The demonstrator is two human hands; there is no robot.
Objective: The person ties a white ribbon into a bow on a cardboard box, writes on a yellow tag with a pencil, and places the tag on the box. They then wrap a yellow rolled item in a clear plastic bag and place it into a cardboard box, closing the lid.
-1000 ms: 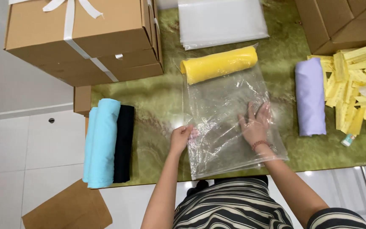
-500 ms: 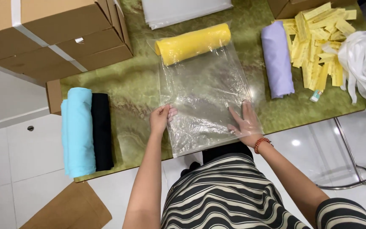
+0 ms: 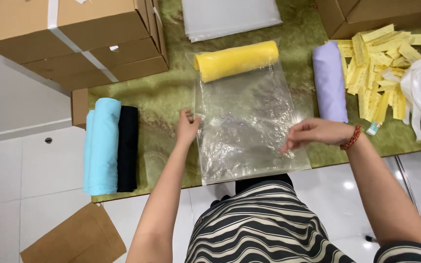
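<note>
A clear plastic bag (image 3: 247, 124) lay flat on the green table (image 3: 166, 97) before us, a yellow rolled cloth (image 3: 236, 60) inside its far end. Our left hand (image 3: 188, 127) pinched the bag's left edge with curled fingers, while our right hand (image 3: 315, 133) pinched its right edge between thumb and fingertips. A lilac roll (image 3: 328, 81) and yellow paper slips (image 3: 377, 63) lay to the right, light blue (image 3: 102, 145) and black rolls (image 3: 127, 148) to the left, cardboard boxes (image 3: 74, 39) beyond.

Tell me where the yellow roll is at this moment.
In the head view, the yellow roll lies at the far end of the clear bag, mid-table, between the taped boxes on the left and the lilac roll on the right.
</note>
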